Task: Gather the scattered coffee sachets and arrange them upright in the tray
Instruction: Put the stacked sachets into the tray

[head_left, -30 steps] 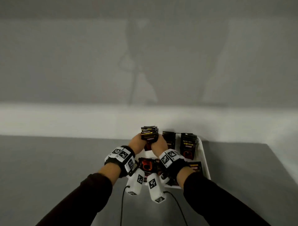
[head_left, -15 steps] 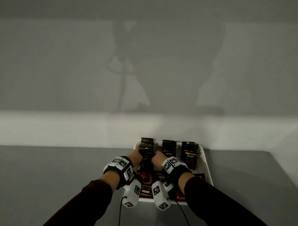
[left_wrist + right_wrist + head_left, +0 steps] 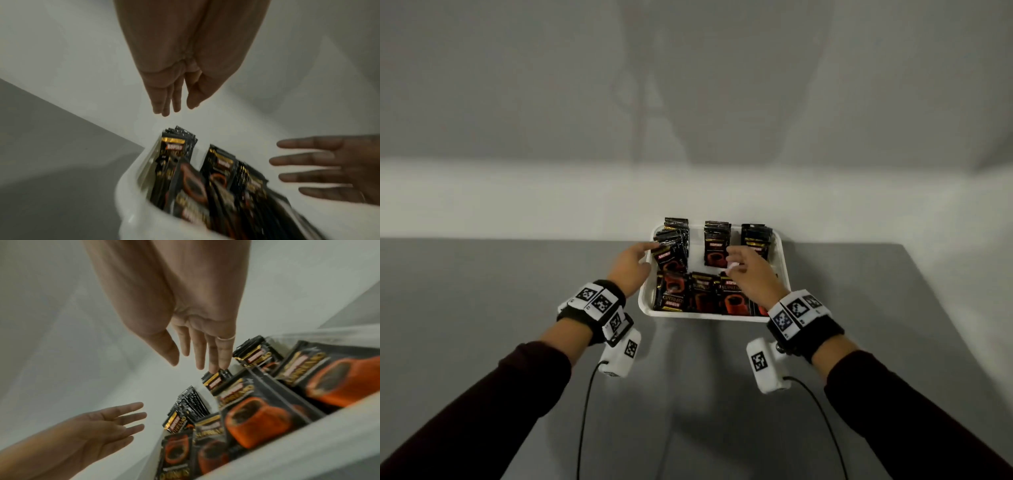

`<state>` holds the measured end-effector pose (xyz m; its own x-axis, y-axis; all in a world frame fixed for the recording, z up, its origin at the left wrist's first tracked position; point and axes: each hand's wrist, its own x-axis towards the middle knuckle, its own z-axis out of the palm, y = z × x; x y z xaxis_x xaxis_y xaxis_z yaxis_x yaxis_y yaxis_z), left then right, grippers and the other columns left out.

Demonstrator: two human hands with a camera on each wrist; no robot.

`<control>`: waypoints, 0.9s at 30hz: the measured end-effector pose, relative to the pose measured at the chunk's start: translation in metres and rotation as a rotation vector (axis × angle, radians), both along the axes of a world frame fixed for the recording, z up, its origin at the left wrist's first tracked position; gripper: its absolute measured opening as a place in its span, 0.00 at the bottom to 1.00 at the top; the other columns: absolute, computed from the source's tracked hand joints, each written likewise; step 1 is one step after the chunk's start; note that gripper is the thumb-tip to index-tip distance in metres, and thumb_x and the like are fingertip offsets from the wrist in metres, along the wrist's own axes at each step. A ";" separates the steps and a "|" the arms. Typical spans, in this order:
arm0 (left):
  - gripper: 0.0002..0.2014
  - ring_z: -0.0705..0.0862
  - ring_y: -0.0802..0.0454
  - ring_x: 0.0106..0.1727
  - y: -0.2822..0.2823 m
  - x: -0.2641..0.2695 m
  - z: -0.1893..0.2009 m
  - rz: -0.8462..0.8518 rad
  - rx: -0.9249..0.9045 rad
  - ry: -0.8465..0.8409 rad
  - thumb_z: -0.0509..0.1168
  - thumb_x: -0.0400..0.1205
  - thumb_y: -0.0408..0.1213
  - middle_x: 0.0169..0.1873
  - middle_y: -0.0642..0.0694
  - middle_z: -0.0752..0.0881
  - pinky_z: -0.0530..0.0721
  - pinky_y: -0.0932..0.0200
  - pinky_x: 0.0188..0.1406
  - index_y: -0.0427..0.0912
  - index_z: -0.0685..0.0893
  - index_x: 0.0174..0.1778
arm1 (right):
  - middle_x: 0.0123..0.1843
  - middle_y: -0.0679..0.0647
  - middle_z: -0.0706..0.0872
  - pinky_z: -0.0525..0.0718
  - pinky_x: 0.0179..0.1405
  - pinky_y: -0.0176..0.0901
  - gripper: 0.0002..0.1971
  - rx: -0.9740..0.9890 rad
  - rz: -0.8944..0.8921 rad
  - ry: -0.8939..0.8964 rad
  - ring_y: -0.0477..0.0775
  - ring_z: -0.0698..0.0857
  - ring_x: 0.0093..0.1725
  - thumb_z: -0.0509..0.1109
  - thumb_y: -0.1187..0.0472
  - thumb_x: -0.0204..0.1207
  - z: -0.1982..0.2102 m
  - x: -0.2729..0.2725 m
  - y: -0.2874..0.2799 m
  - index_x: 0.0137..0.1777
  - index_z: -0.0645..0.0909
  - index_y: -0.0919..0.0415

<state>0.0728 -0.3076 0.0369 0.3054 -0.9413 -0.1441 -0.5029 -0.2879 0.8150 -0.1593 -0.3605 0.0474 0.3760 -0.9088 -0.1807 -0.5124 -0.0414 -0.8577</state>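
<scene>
A white tray [image 3: 646, 301] stands at the table's far edge. At its back stand three upright stacks of black coffee sachets: left [image 3: 674, 240], middle [image 3: 717, 240] and right [image 3: 756, 237]. Several more sachets [image 3: 702, 295] lie flat along the front. My left hand [image 3: 633, 260] hovers at the tray's left rim, fingers straight beside the left stack [image 3: 177, 155], and holds nothing. My right hand [image 3: 743, 270] hangs over the tray's right half with its fingers apart and empty. In the right wrist view its fingertips [image 3: 213, 368] are just above a stack top [image 3: 216, 380].
The tray sits on a grey table [image 3: 500, 308] against a white ledge [image 3: 551, 202] and wall. The table's right edge [image 3: 941, 308] runs close by. Camera cables [image 3: 585, 411] trail from both wrists toward me.
Both hands gripped a stack of sachets together and lowered it into the tray's back left. They have let it go and moved apart, left hand to the rim, right hand rightward.
</scene>
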 end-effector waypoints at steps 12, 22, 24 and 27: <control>0.16 0.80 0.43 0.58 0.032 -0.040 -0.023 -0.075 -0.090 -0.363 0.65 0.79 0.31 0.60 0.40 0.80 0.75 0.56 0.60 0.39 0.81 0.63 | 0.52 0.55 0.85 0.79 0.54 0.31 0.10 -0.174 -0.050 -0.005 0.49 0.84 0.50 0.69 0.71 0.74 -0.036 -0.016 0.049 0.53 0.83 0.64; 0.20 0.80 0.48 0.62 0.004 -0.132 -0.012 -0.160 0.031 -0.055 0.65 0.79 0.33 0.63 0.42 0.80 0.76 0.58 0.65 0.41 0.77 0.68 | 0.64 0.57 0.81 0.81 0.64 0.51 0.17 -0.096 -0.510 -0.039 0.54 0.82 0.60 0.63 0.72 0.76 -0.037 -0.056 0.026 0.64 0.77 0.60; 0.24 0.74 0.44 0.68 0.003 -0.143 -0.013 -0.109 0.031 -0.166 0.65 0.78 0.36 0.67 0.41 0.74 0.73 0.53 0.70 0.43 0.71 0.72 | 0.65 0.56 0.80 0.80 0.64 0.48 0.19 -0.045 -0.480 -0.015 0.53 0.81 0.62 0.64 0.71 0.77 -0.034 -0.065 0.020 0.67 0.75 0.59; 0.31 0.70 0.39 0.71 -0.002 -0.151 -0.014 -0.029 0.131 -0.185 0.66 0.78 0.39 0.72 0.38 0.67 0.73 0.45 0.70 0.42 0.63 0.76 | 0.65 0.54 0.80 0.79 0.61 0.43 0.18 -0.058 -0.410 0.035 0.52 0.80 0.63 0.66 0.68 0.77 -0.028 -0.065 0.016 0.67 0.75 0.60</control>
